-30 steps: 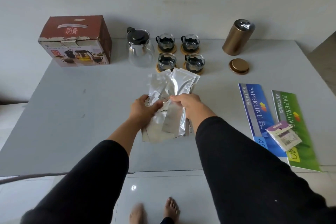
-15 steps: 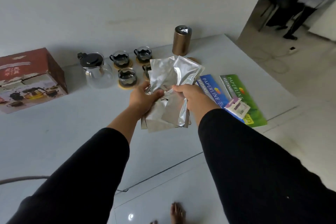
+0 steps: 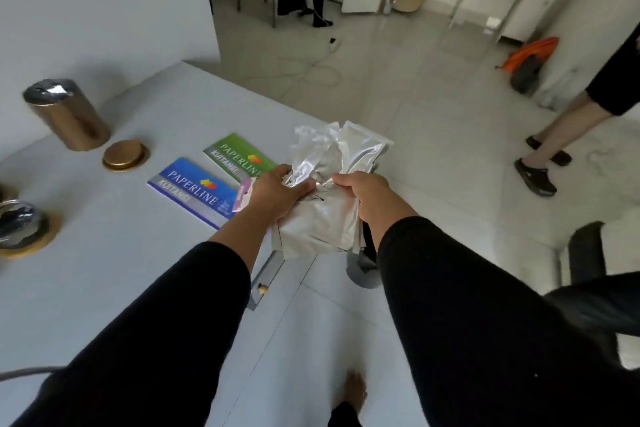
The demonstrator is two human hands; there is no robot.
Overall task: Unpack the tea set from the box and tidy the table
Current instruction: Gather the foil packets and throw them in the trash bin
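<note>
A bundle of crumpled silver foil bags (image 3: 329, 184) is held in front of me, past the table's right edge and over the floor. My left hand (image 3: 277, 196) grips its left side and my right hand (image 3: 367, 196) grips its right side. On the grey table (image 3: 145, 253) stand a gold canister (image 3: 65, 114) and its loose gold lid (image 3: 125, 154). One glass cup on a wooden coaster (image 3: 24, 230) shows at the left edge. The box, the teapot and the other cups are out of view.
A blue paper pack (image 3: 194, 192) and a green paper pack (image 3: 239, 156) lie near the table's right edge, with a small pink-and-white packet (image 3: 244, 194) by my left hand. Another person's legs (image 3: 554, 139) stand at right. A dark chair (image 3: 595, 274) is close by.
My view has swung right, away from the box and tea set. Both hands have carried the foil bags from above the table to beyond its right edge, still gripping them.
</note>
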